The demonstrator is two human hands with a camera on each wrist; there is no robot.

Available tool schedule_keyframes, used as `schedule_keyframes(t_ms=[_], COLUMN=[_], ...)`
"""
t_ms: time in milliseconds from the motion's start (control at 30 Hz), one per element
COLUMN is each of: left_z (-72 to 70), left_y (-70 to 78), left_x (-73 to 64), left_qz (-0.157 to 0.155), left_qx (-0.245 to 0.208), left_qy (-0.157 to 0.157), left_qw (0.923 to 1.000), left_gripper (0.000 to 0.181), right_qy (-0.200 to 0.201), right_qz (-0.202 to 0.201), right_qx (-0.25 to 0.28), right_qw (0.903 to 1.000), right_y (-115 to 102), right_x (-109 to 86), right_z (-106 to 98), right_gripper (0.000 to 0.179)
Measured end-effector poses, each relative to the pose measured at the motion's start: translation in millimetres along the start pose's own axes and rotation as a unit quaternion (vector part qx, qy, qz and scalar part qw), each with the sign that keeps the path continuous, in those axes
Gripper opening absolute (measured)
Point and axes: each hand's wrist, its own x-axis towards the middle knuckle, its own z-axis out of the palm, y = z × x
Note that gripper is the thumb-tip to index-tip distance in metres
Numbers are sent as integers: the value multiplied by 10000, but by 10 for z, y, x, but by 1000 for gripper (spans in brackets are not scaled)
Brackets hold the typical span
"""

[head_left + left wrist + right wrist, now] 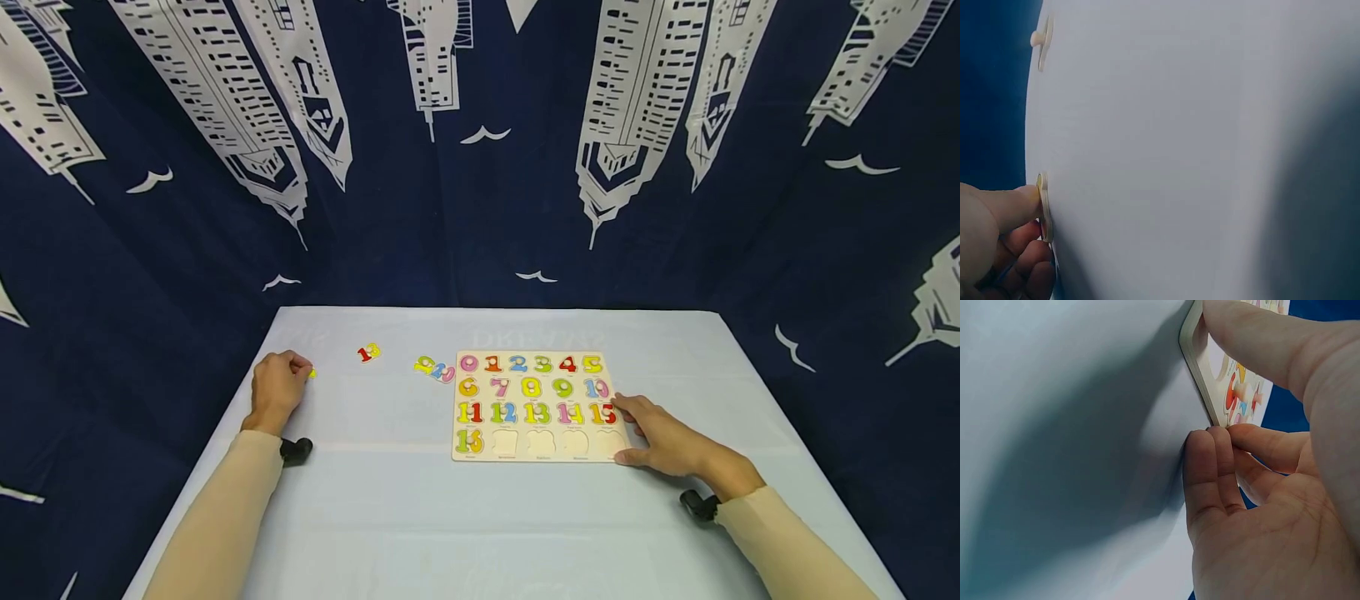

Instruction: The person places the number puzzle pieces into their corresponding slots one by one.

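At the left of the table, my left hand (pixel 275 386) pinches a small wooden number piece by its top. Only a bit of yellow on that number piece (pixel 312 374) shows past the fingers; its edge stands on or close over the cloth. Right of centre lies a pale wooden number puzzle board (pixel 480 457), with colourful numbers in its upper rows and one number at the left of its bottom row. My right hand (pixel 667 437) touches the board's right side, the thumb on its near corner and the other fingertips against the edge.
A red and yellow number piece (pixel 368 352) lies right of my left hand. Against the board's left side are a green and yellow number piece (pixel 423 364) and a blue and pink one (pixel 443 372). A dark blue printed curtain (pixel 450 208) hangs behind the white table (pixel 375 517).
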Motion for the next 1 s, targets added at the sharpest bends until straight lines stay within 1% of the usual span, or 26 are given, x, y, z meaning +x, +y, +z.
schedule_keyframes(t_ms=[67, 133, 200, 267, 367, 400, 467, 567, 667, 900, 1000], left_z=[3, 8, 25, 45, 77, 89, 113, 170, 245, 441, 517], left_y=[11, 27, 61, 131, 288, 349, 477, 660, 832, 1217, 1366], left_x=[-13, -36, -64, -95, -151, -173, -227, -320, -426, -687, -794], left_qz=[15, 56, 160, 385, 871, 1044, 1366, 1705, 1917, 2236, 2496], left_qx=[-5, -7, -19, -94, -242, -298, -432, -624, -771, -730, -785], left_qy=[12, 25, 69, 124, 135, 95, -25, -267, -532, -1125, -1360], left_qw=[10000, 10000, 9998, 9991, 9958, 9940, 9897, 9830, 9770, 9654, 9555], left_gripper=[11, 11, 10, 10, 9, 10, 9, 11, 14, 14, 15], right_qy=[-7, -13, -2, 6, 5, 3, -2, -8, -9, -29, -30], right_qz=[35, -20, 15, 8, 46, 44, 19, -8, -23, -39, -51], right_qx=[23, -13, -8, -21, 8, 8, -2, 17, 20, 8, 37], right_qw=[10000, 10000, 10000, 10000, 10000, 10000, 10000, 10000, 10000, 10000, 10000], right_y=[0, 12, 9, 9, 2, 3, 7, 9, 6, 0, -1], right_x=[2, 7, 10, 12, 16, 18, 19, 14, 10, 5, 4], right_z=[3, 9, 11, 12, 13, 14, 15, 10, 5, -7, -10], right_gripper=[103, 104, 104, 104, 104, 104, 105, 104, 103, 104, 103])
